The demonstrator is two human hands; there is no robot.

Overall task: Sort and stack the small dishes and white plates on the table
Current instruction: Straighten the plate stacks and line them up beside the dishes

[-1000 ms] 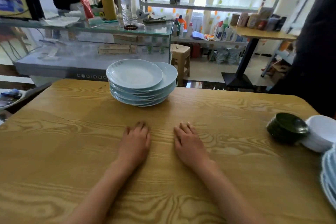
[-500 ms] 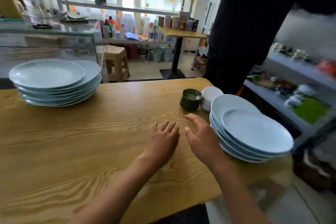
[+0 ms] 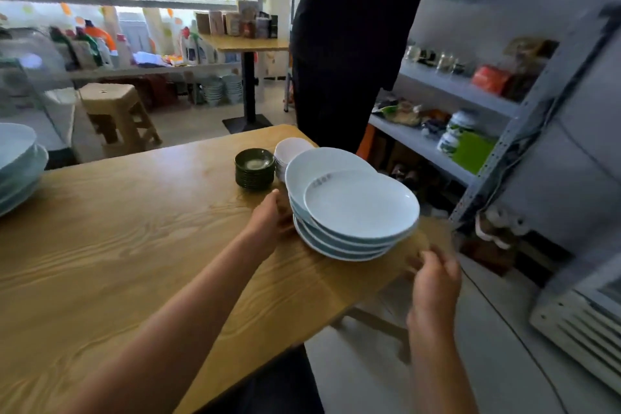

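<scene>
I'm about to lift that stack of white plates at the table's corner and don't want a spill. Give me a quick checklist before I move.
1. Left hand on the stack of white plates: fingers reach its near-left side at the bottom; ok.
2. Right hand on the stack: short of it, at the table edge; not ok.
3. Plates squared up: the top plate sits shifted toward the right over the ones below; not ok.
4. Stack fully supported: it stands near the table's corner, and whether it overhangs is unclear; cannot tell.
5. Room beside it: the dark small dishes and white small dishes stand close behind; ok if lifted straight up.
</scene>
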